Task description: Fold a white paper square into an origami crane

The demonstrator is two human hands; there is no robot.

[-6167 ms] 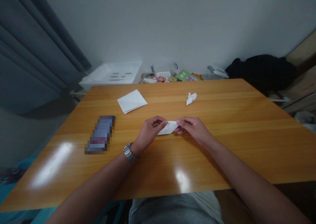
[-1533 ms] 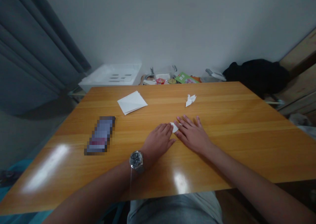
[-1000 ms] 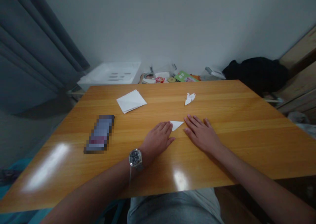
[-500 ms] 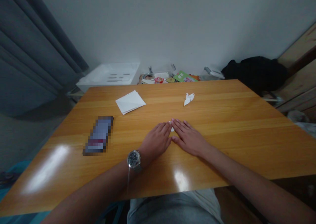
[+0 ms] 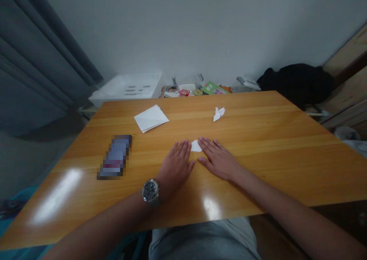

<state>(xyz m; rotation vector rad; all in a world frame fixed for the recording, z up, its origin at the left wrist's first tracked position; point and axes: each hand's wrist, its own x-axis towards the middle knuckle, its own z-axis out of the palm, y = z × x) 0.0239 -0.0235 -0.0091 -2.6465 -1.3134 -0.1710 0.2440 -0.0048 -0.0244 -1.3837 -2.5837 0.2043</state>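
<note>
Both hands lie flat and palm down on the wooden table (image 5: 286,156), fingers open, holding nothing. Between them sits a small folded piece of white paper (image 5: 196,146), and it shows more now than half a second ago, when the fingertips nearly met and almost covered it. The left hand (image 5: 174,168) has drawn back toward the near left and turned its fingers more upright, so its fingertips (image 5: 185,143) stop just beside the paper. The right hand (image 5: 218,160) has barely moved, its fingertips (image 5: 200,139) at the paper's right end, seemingly touching it. A steel wristwatch (image 5: 150,191) circles the left wrist and has shifted nearer with that hand. Farther off, a white origami crane (image 5: 218,114) stands on the far right of the table, a stack of white paper squares (image 5: 150,118) lies far left, and a pixelated phone (image 5: 114,156) lies left of the hands, all where they were
</note>
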